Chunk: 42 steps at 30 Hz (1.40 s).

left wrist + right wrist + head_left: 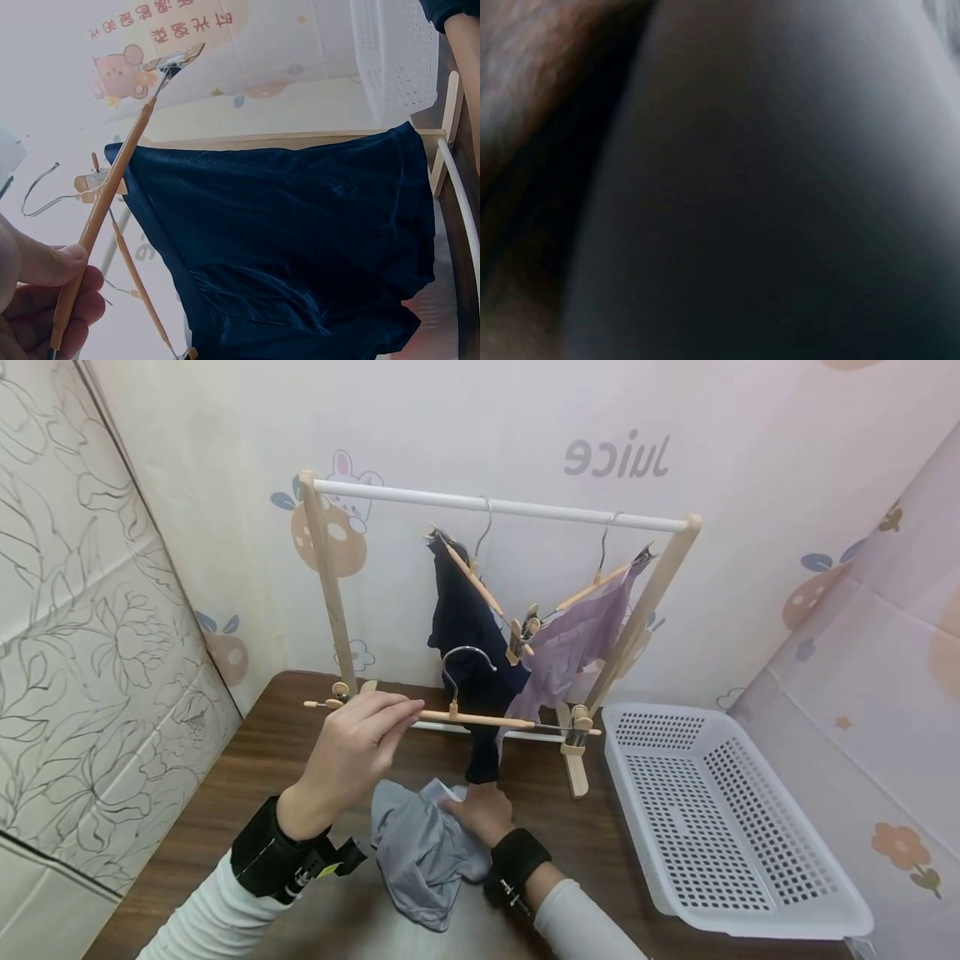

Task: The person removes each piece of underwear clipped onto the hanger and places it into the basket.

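Note:
My left hand (352, 752) grips a wooden clip hanger (483, 719) by its bar, with the metal hook pointing up and a clip at each end. In the left wrist view, the thumb and fingers wrap round that hanger (112, 184). Low over the table, my right hand (483, 812) pinches the edge of a crumpled grey garment (420, 852). Dark, blurred cloth fills most of the right wrist view, hiding the fingers there. Behind the hands, navy shorts (468, 652) and a mauve garment (577, 643) hang from clip hangers.
A drying rack with a white rod (525, 508) and wooden posts stands at the back of the brown table (247, 760). To the right sits a white perforated plastic basket (648, 860). Printed sheets (510, 418) cover the walls close behind and on the right.

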{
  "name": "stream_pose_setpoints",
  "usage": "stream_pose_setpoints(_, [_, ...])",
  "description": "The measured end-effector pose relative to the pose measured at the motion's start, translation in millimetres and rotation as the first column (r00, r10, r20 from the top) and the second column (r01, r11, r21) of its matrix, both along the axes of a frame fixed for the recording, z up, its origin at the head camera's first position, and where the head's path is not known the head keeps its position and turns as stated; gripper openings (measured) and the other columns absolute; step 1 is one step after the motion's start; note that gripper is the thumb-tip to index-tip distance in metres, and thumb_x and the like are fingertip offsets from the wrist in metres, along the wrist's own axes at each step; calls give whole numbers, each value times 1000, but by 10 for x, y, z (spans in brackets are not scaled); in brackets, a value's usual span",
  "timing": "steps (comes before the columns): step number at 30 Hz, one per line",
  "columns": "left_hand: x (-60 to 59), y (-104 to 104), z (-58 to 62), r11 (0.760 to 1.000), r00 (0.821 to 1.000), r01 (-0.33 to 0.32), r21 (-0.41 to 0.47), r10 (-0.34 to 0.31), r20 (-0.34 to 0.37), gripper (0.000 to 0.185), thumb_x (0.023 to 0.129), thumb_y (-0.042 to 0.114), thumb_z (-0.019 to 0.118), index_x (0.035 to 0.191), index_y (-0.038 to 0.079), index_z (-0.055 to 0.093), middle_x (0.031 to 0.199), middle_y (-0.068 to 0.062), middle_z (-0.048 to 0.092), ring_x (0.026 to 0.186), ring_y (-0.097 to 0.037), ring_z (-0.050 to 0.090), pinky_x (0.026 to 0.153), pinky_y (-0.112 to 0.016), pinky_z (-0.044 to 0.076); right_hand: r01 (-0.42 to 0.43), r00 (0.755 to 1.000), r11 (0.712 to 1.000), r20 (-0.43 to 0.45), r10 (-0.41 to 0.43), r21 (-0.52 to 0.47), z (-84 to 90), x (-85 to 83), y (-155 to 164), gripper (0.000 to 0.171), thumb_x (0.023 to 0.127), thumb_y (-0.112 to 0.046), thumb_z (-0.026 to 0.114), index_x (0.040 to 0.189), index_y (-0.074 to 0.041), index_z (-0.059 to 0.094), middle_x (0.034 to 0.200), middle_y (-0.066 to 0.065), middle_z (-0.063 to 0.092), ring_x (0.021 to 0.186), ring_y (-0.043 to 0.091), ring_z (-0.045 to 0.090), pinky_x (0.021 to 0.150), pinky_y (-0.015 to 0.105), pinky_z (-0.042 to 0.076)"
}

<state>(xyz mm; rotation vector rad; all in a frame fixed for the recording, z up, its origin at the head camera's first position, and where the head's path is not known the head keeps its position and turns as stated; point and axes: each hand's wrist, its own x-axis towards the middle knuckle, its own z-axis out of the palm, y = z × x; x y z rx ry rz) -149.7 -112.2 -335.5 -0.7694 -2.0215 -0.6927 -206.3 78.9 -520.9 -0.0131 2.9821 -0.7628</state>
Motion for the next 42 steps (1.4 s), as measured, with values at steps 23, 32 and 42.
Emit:
stream_pose_setpoints(23, [-37,-77,108,999,998,-37,12,38,-52,19,79,-4,76,97,-1,76,86,-12,73,81,-25,68,68,-36,56,-348,932,922,-166,322,-169,639,173,465,23,74,-20,82,93,-9,78,88,8,75,75,17,66,64,29,51])
stream_pose_setpoints(32, [-46,-135,198,996,996,-72,57,75,-45,17,81,-4,74,97,-1,76,89,-13,74,80,-27,68,66,-38,54,-447,883,891,-205,423,-85,1235,358,1030,5,77,-16,79,81,-15,76,77,-4,70,68,3,56,63,19,45])
stream_pose_setpoints(42, [-30,-189,184,994,996,-81,71,83,-19,18,81,-4,74,98,-2,75,91,-14,75,81,-28,69,66,-39,54,-414,840,909,-407,360,-50,1822,459,1553,18,75,3,75,90,-5,77,84,6,72,73,2,54,61,21,45])
